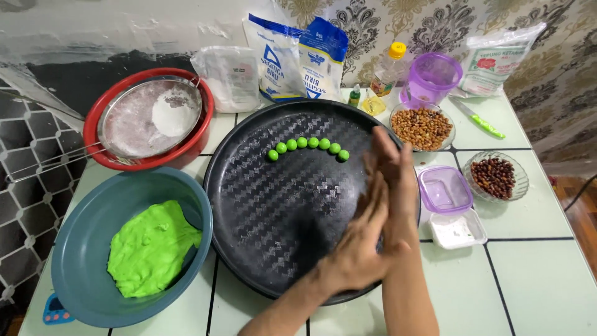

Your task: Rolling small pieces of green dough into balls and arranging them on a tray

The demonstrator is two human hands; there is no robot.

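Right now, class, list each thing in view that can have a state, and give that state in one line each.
Left hand: pressed palm to palm against right hand.
Black tray: holds an arc of seven green balls.
Blue bowl: holds a lump of green dough.
Sieve: resting in red basin, floury.
Purple container: lidded.
Oil bottle: capped.

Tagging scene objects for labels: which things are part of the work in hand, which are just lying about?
In use: left hand and right hand pressed together; green balls; black tray; green dough in blue basin.

Idle: sieve, flour bags, knife, purple jug.
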